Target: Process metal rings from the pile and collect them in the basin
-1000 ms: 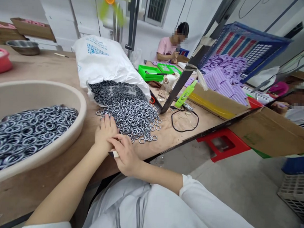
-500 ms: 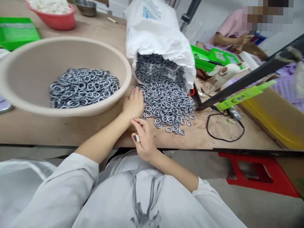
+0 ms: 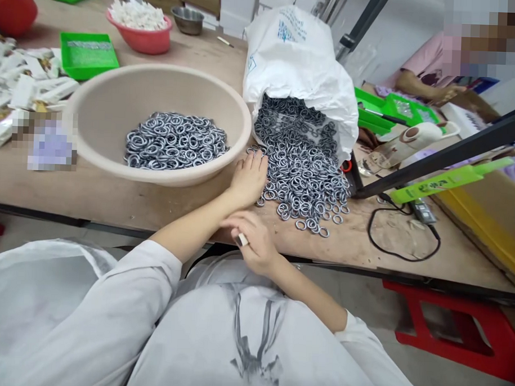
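My left hand (image 3: 250, 180) lies flat, palm down, on the table with its fingers stretched out. Its fingertips touch the left edge of a pile of dark grey metal-looking rings (image 3: 302, 180). Below it, my right hand (image 3: 254, 243) rests by the left wrist, its fingers loosely bent and nothing visibly held. A white band (image 3: 242, 239) shows at its thumb. The rings spill from the mouth of a white sack (image 3: 298, 53) lying on its side. Left of my hands stands a wide beige basin (image 3: 154, 175) with more such rings (image 3: 177, 142) inside.
White pieces (image 3: 27, 81) lie at left, near a green tray (image 3: 89, 55) and a red bowl (image 3: 138, 37). A slanted dark bar (image 3: 436, 154), a black cable (image 3: 370, 228) and a cardboard box (image 3: 489, 201) are at right. Another person's arm (image 3: 425, 89) shows behind.
The view has shifted left, so everything appears farther right. My right hand's fingers are more bent near the left wrist. My left hand stays flat beside the rings.
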A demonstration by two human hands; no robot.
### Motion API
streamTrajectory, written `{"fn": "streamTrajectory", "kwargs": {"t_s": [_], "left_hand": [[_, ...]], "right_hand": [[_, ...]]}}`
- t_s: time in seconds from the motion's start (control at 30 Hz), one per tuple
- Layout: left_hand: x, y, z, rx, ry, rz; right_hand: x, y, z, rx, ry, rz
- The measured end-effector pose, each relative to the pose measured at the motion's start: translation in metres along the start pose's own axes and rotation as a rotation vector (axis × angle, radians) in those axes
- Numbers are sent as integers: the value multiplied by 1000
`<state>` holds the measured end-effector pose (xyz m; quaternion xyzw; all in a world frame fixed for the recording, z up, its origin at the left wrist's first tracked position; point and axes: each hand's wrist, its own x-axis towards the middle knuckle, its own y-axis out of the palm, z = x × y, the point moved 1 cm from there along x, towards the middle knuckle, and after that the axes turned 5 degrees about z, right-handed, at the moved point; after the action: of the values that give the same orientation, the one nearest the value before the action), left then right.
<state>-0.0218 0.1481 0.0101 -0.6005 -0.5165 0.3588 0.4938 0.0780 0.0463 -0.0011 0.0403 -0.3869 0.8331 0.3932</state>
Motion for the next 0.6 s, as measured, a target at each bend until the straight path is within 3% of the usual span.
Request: {"fn": "streamTrajectory", "kwargs": {"t_s": [0.07, 0.17, 0.27, 0.33, 0.5, 0.6], "left_hand": [[-1, 0, 1, 0, -5, -14], [-1, 1, 3, 1, 5, -12], [-1, 3, 6, -23, 31, -3], [-1, 6, 10, -58, 36, 44], [3, 13, 20, -87, 85, 132], [7, 15, 23, -143, 117, 96]], "right_hand": [[-3, 3, 1, 46, -15, 20], [-7, 4, 0, -55, 56, -96], [-11, 3, -1, 51, -33, 94], [-15, 0, -3, 143, -34, 134], [-26, -21, -22, 314, 328, -285], [-33, -34, -34, 338, 405, -419]]}}
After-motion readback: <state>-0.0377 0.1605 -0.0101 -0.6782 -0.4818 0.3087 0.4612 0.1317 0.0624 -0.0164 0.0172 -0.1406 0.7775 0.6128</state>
